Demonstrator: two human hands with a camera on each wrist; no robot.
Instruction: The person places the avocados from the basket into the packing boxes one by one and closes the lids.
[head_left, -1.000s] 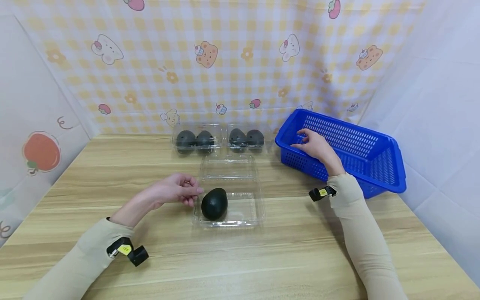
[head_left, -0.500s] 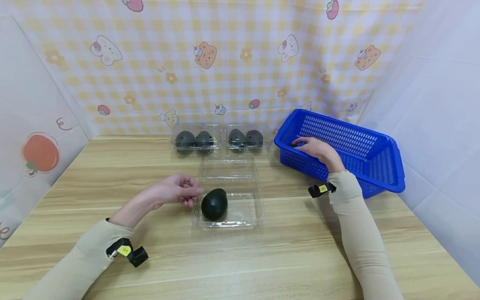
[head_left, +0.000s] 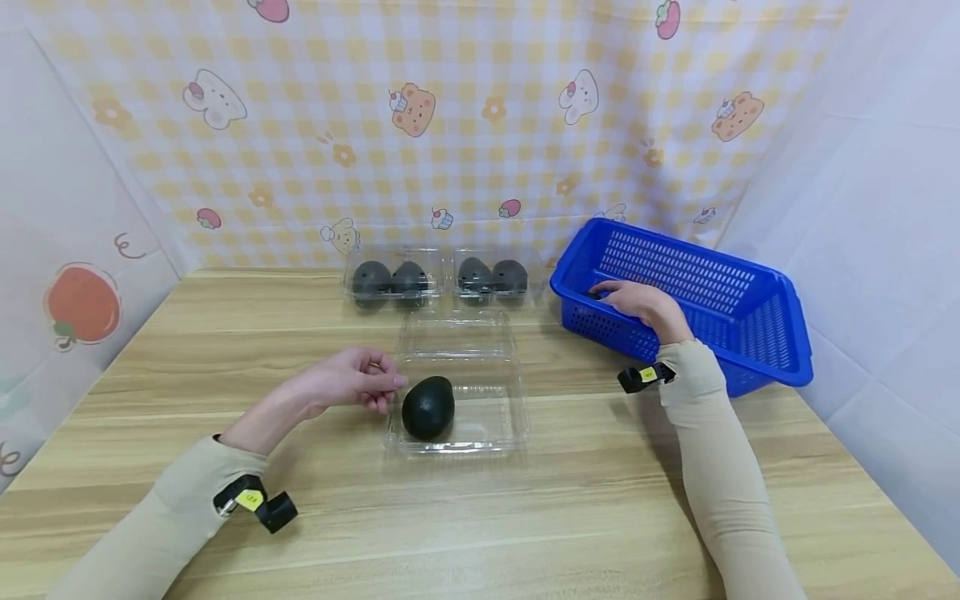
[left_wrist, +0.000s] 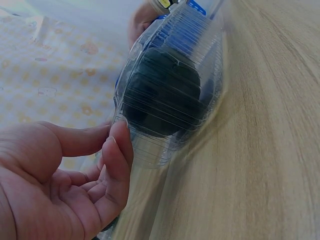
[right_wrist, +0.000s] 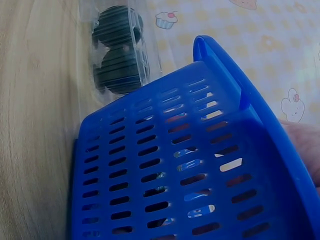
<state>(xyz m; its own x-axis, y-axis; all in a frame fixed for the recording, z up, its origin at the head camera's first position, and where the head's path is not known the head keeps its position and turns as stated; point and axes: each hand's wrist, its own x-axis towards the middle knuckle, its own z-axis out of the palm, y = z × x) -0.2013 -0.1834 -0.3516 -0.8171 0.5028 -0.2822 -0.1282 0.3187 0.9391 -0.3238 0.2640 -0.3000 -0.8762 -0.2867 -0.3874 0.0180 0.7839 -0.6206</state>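
Observation:
An open clear plastic clamshell box lies mid-table, its lid folded back. In its left half sits a dark green avocado, also seen through the ribbed wall in the left wrist view. My left hand pinches the box's left rim between thumb and forefinger. Inside the blue basket, at its left end, my right hand reaches down with fingers curled round another dark avocado, of which only a sliver shows. In the right wrist view the basket's slotted wall hides most of that hand.
Two closed clear boxes, a left one and a right one, stand along the back, with a pair of avocados in each. A checked curtain hangs behind the wooden table. The basket stands at the right.
My right hand has lowered deeper into the basket, and its spread fingers have closed round an avocado there. My left hand and the open box have stayed in place.

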